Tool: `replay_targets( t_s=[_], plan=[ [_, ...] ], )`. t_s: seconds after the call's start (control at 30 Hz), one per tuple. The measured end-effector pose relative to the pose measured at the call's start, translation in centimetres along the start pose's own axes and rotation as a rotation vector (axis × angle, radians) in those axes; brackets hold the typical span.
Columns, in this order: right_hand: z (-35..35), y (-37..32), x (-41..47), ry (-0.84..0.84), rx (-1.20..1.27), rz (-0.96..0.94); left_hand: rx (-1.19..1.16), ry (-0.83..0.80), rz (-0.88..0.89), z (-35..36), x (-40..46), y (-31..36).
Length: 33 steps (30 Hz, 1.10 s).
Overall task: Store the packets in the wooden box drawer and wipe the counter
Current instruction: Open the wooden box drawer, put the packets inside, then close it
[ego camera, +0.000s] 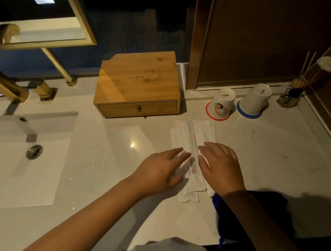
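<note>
Both forearms reached over the tabletop [97, 179]; left hand [161, 168] and right hand [220, 167], fingers flat and gripping nothing, pressed the packets [197, 135] lying in front of the wooden box [136, 79], whose drawer [138, 108] remained closed and likely needed opening next.

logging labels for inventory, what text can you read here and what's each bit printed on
"BRUSHING TEETH", partly blurred, so this is a likely reading: on the top packet between the left hand and right hand.
"OPFI", roughly; small and upside down: on the base of the left cup.
The same mark on the right cup: too small to read.
Nothing printed on the wooden box.
</note>
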State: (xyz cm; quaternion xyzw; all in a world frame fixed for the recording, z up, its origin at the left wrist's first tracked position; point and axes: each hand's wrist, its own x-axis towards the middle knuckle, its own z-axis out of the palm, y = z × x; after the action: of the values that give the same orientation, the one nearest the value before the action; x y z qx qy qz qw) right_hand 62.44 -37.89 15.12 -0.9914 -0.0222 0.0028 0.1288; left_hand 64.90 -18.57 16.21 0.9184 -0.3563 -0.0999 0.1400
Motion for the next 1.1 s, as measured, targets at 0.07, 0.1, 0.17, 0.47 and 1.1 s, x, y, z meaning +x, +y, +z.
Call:
replay_targets(
  t_s=[0.07,0.1,0.17,0.47,1.1],
  plan=[
    [-0.8,-1.8,1.3,0.025,0.079,0.005,0.074,0.114,0.067,-2.7,0.4,-3.1],
    [-1.1,-3.0,2.1,0.035,0.121,0.008,0.131,0.177,0.095,-4.1,0.7,-5.0],
    [-1.4,-5.5,4.1,0.053,0.185,-0.002,0.207,0.264,0.109,-6.9,1.5,-9.1],
    [2.1,-13.8,12.2,0.049,0.307,0.172,0.322,0.096,-0.113,-10.9,6.5,-21.9],
    [6.3,-16.8,16.6,-0.072,1.447,0.86,0.218,0.158,-0.151,-9.0,8.0,-24.9]
  ],
)
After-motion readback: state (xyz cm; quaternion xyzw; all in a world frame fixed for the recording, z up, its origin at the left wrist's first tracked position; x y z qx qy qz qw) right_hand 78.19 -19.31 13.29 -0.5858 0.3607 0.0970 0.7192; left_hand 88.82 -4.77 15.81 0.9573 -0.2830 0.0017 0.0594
